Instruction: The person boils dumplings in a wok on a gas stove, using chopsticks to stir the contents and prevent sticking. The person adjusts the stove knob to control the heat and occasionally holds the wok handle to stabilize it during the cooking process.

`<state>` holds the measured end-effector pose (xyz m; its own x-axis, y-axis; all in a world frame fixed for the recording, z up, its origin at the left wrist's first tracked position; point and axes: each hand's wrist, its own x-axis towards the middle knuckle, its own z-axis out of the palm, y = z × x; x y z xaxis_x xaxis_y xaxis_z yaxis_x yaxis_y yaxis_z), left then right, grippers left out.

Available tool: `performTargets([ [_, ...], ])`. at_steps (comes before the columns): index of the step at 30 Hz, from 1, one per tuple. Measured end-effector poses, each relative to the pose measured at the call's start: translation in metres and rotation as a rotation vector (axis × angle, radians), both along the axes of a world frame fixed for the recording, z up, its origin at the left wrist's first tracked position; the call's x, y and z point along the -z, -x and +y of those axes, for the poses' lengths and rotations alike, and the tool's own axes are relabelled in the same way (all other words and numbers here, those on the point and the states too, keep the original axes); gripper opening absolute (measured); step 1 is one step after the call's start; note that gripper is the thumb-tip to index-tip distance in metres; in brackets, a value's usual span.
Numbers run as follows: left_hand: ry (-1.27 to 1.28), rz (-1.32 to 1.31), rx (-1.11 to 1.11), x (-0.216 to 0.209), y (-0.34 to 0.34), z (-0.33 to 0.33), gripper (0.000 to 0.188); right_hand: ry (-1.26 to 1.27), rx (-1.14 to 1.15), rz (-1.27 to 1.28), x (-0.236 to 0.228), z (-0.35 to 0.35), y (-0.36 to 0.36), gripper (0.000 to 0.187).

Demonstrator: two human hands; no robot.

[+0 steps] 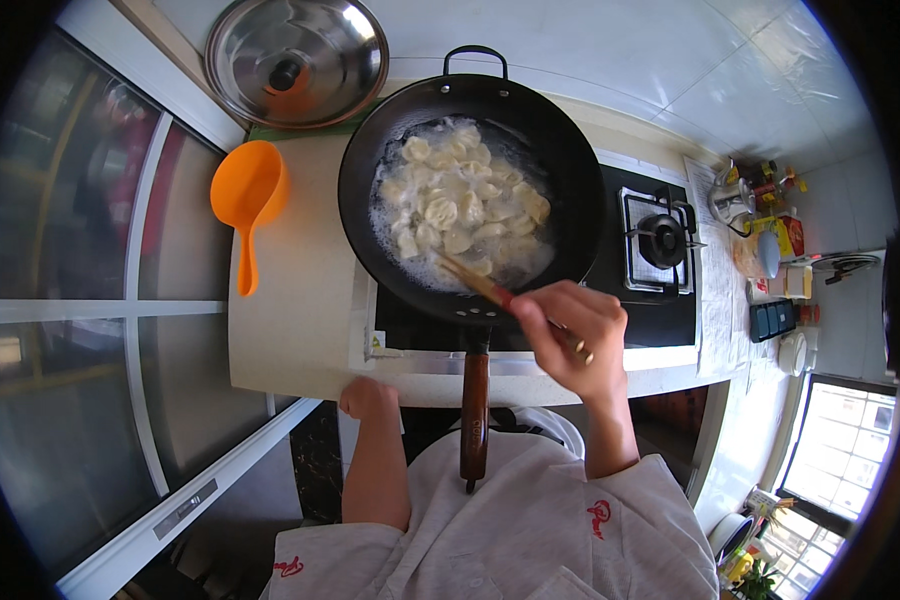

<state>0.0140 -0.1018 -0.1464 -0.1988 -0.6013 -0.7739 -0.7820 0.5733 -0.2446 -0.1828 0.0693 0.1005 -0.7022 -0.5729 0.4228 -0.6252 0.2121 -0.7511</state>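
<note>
Our right hand [570,335] is clamped on a wooden utensil [475,280] whose tip dips among the dumplings [460,205] in the black wok [570,190] just ahead. Our left hand [367,397], fingers curled, rests on the bench [290,330] edge, left of the wok's handle [475,410].

Black wok [570,180] of pale dumplings [460,205] in bubbling water at upper centre, right hand [570,335] gripping a wooden utensil [480,283] dipped in it, left hand [367,397] on the counter edge [290,340], orange ladle [247,195] left, steel lid [297,60] upper left, gas burner [660,240] right.
</note>
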Motion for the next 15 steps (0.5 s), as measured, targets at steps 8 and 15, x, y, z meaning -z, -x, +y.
performTargets([
  [8, 0.036, -0.001, 0.138, 0.008, -0.007, 0.0, 0.034, -0.22, -0.361, 0.312, 0.031, -0.029, 0.022, 0.017],
  [15, 0.063, 0.047, 0.051, 0.002, -0.004, 0.004, 0.034, -0.311, -0.255, 0.251, 0.032, -0.028, 0.073, 0.015],
])
